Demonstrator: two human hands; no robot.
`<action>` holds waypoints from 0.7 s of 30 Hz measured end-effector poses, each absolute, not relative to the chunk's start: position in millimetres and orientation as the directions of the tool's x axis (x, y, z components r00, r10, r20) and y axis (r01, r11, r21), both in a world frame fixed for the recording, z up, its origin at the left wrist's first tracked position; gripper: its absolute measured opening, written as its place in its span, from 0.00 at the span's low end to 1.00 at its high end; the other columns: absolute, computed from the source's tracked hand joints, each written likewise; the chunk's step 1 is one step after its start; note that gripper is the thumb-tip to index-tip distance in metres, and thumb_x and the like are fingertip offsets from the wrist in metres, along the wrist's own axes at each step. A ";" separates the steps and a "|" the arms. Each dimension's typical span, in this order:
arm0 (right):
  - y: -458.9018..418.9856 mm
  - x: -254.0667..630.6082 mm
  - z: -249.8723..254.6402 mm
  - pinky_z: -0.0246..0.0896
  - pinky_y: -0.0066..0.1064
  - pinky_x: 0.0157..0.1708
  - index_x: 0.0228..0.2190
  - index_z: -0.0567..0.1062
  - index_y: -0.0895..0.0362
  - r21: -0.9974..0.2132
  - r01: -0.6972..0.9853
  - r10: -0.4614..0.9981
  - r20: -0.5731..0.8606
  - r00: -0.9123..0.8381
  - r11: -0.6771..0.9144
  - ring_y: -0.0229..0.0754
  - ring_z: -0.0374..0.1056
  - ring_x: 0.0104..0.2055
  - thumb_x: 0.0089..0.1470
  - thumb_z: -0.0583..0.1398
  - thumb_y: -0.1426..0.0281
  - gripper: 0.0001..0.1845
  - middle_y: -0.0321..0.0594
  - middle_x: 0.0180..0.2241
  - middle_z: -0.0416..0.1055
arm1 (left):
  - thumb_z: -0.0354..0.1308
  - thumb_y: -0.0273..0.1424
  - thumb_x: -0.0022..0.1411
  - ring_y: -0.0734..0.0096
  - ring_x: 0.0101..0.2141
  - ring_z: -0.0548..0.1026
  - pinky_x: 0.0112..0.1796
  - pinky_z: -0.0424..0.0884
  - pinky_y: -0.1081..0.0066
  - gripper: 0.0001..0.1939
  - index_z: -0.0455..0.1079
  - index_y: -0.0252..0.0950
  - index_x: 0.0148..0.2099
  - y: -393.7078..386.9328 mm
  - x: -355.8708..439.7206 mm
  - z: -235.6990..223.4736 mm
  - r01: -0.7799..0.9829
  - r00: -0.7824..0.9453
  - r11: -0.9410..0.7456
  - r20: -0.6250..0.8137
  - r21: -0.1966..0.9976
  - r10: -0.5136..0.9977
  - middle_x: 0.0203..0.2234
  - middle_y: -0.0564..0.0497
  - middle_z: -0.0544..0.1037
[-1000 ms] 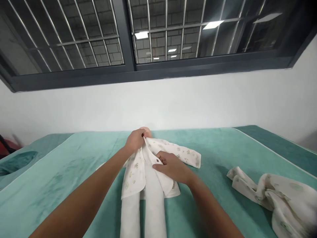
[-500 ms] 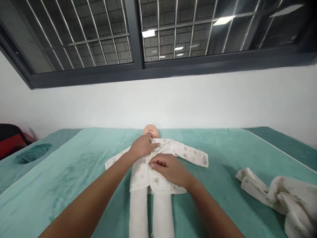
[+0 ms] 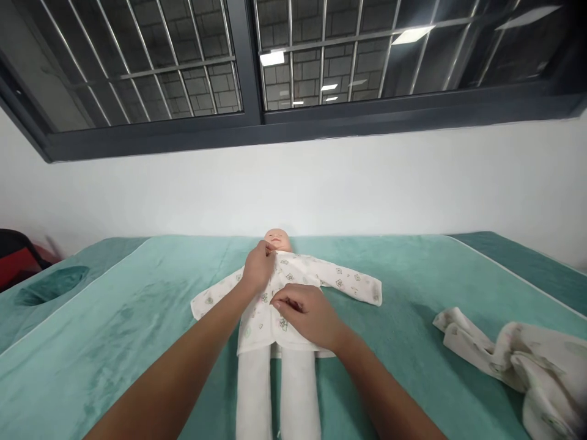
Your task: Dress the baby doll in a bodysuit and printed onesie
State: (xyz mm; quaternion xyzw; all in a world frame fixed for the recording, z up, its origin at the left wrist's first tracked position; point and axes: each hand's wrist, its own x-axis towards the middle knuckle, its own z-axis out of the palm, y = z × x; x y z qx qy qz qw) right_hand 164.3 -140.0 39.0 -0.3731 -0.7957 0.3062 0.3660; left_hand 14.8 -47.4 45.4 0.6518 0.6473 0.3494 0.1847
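A doll (image 3: 277, 238) lies on its back, head towards the wall, in white trousers (image 3: 299, 391). Its long-sleeved white baby shirt (image 3: 351, 284) has a small printed pattern, and both sleeves are spread out sideways. My left hand (image 3: 259, 266) pinches the shirt's collar edge just below the doll's chin. Lower down, at mid-chest, my right hand (image 3: 312, 313) is closed with thumb and forefinger on the shirt's front edge. The front panels overlap under my hands, and my fingers hide part of that edge.
The doll rests on a green padded bed cover (image 3: 151, 324) with a round hole (image 3: 52, 286) at left. A crumpled patterned white cloth (image 3: 527, 360) lies at right. Behind stand a white wall (image 3: 220, 189) and a barred window (image 3: 263, 116). A red and black item (image 3: 18, 263) is at far left.
My left hand has turned and slid up to the collar edge beside the neck. The front panel now lies flatter across the chest. My right hand has barely moved.
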 end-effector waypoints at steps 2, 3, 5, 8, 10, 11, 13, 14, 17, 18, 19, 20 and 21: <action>-137.9 165.1 37.8 0.54 0.28 0.30 0.27 0.73 0.54 -0.798 0.339 0.841 0.350 -0.412 0.498 0.36 0.63 0.29 0.59 0.53 0.67 0.12 0.32 0.26 0.70 | 0.47 0.29 0.61 0.66 0.37 0.72 0.36 0.65 0.68 0.08 0.64 0.37 0.42 -49.7 17.4 42.3 0.717 -0.100 -0.095 0.237 0.690 0.966 0.37 0.48 0.74; -135.8 166.3 36.3 0.54 0.28 0.29 0.27 0.72 0.54 -0.805 0.350 0.862 0.353 -0.365 0.478 0.36 0.62 0.28 0.60 0.53 0.66 0.13 0.32 0.25 0.69 | 0.48 0.29 0.61 0.65 0.39 0.72 0.37 0.65 0.68 0.08 0.63 0.37 0.43 -51.6 18.6 41.3 0.720 -0.105 -0.099 0.249 0.687 0.963 0.39 0.47 0.73; -129.2 171.1 31.4 0.51 0.29 0.27 0.24 0.69 0.55 -0.783 0.458 0.907 0.353 -0.231 0.422 0.36 0.59 0.26 0.61 0.51 0.62 0.17 0.33 0.22 0.66 | 0.50 0.30 0.60 0.65 0.41 0.71 0.38 0.65 0.68 0.11 0.63 0.37 0.46 -57.2 19.9 40.0 0.725 -0.107 -0.108 0.267 0.680 0.958 0.44 0.46 0.70; -117.2 185.4 21.4 0.48 0.31 0.26 0.19 0.67 0.55 -0.673 0.691 0.954 0.286 -0.087 0.265 0.39 0.58 0.24 0.61 0.50 0.53 0.25 0.36 0.20 0.65 | 0.55 0.32 0.57 0.67 0.39 0.71 0.37 0.65 0.69 0.17 0.62 0.38 0.49 -70.5 18.5 38.9 0.710 -0.103 -0.112 0.261 0.695 0.960 0.46 0.46 0.67; -111.5 197.5 15.4 0.51 0.33 0.27 0.16 0.66 0.55 -0.641 0.739 0.979 0.147 -0.145 0.205 0.40 0.59 0.22 0.59 0.49 0.49 0.30 0.39 0.18 0.67 | 0.56 0.34 0.56 0.69 0.36 0.71 0.36 0.65 0.69 0.19 0.63 0.38 0.50 -82.1 16.0 38.8 0.698 -0.087 -0.120 0.250 0.706 0.964 0.42 0.48 0.69; -110.1 203.2 13.3 0.53 0.34 0.28 0.14 0.66 0.55 -0.668 0.718 0.974 0.049 -0.222 0.197 0.40 0.61 0.21 0.59 0.47 0.47 0.33 0.40 0.17 0.67 | 0.56 0.35 0.56 0.69 0.34 0.71 0.36 0.65 0.69 0.18 0.63 0.39 0.49 -88.2 14.7 39.0 0.697 -0.072 -0.123 0.240 0.706 0.968 0.38 0.50 0.70; -110.0 212.2 11.5 0.59 0.34 0.29 0.12 0.68 0.56 -0.769 0.615 0.900 -0.131 -0.415 0.172 0.40 0.64 0.20 0.58 0.46 0.44 0.37 0.42 0.15 0.69 | 0.55 0.36 0.57 0.68 0.32 0.70 0.34 0.64 0.69 0.16 0.64 0.39 0.48 -100.3 12.4 40.4 0.704 -0.040 -0.120 0.208 0.700 0.977 0.30 0.54 0.70; -111.0 215.2 12.0 0.61 0.34 0.29 0.12 0.70 0.56 -0.816 0.558 0.846 -0.186 -0.500 0.150 0.41 0.66 0.20 0.57 0.47 0.43 0.37 0.42 0.16 0.70 | 0.55 0.35 0.57 0.68 0.30 0.70 0.33 0.63 0.69 0.15 0.64 0.40 0.48 -105.9 11.6 41.3 0.705 -0.028 -0.111 0.184 0.700 0.983 0.27 0.55 0.69; -114.7 219.1 16.9 0.64 0.33 0.29 0.16 0.73 0.57 -0.876 0.466 0.743 -0.231 -0.627 0.121 0.42 0.69 0.23 0.54 0.52 0.42 0.34 0.42 0.20 0.74 | 0.54 0.32 0.57 0.70 0.28 0.69 0.32 0.62 0.70 0.14 0.64 0.41 0.47 -121.1 11.1 43.2 0.683 -0.028 -0.086 0.143 0.726 0.989 0.23 0.57 0.67; -115.5 219.5 19.1 0.64 0.32 0.29 0.17 0.73 0.58 -0.881 0.456 0.735 -0.226 -0.639 0.125 0.42 0.70 0.24 0.53 0.53 0.43 0.32 0.42 0.21 0.75 | 0.53 0.30 0.57 0.70 0.28 0.69 0.32 0.63 0.70 0.14 0.64 0.41 0.47 -125.8 11.6 43.1 0.665 -0.031 -0.086 0.142 0.742 0.989 0.23 0.58 0.67; -115.9 219.7 21.1 0.64 0.31 0.30 0.17 0.73 0.58 -0.884 0.447 0.733 -0.213 -0.646 0.137 0.41 0.70 0.24 0.53 0.54 0.44 0.31 0.41 0.21 0.75 | 0.53 0.30 0.57 0.71 0.28 0.69 0.32 0.63 0.71 0.13 0.65 0.41 0.46 -130.3 12.3 42.4 0.638 -0.034 -0.092 0.147 0.764 0.989 0.23 0.57 0.67; -116.1 219.9 22.9 0.64 0.31 0.30 0.18 0.73 0.58 -0.888 0.435 0.731 -0.197 -0.653 0.149 0.41 0.70 0.25 0.53 0.55 0.45 0.31 0.41 0.21 0.75 | 0.53 0.30 0.57 0.71 0.28 0.68 0.32 0.64 0.71 0.12 0.65 0.41 0.45 -134.7 13.1 41.2 0.604 -0.033 -0.105 0.157 0.790 0.987 0.24 0.57 0.67; -115.9 220.1 24.2 0.64 0.30 0.30 0.18 0.73 0.58 -0.894 0.419 0.728 -0.179 -0.661 0.161 0.40 0.69 0.25 0.53 0.56 0.45 0.30 0.40 0.21 0.75 | 0.52 0.30 0.58 0.72 0.28 0.68 0.32 0.64 0.72 0.11 0.66 0.41 0.44 -138.7 13.8 39.4 0.564 -0.031 -0.126 0.173 0.816 0.984 0.25 0.57 0.67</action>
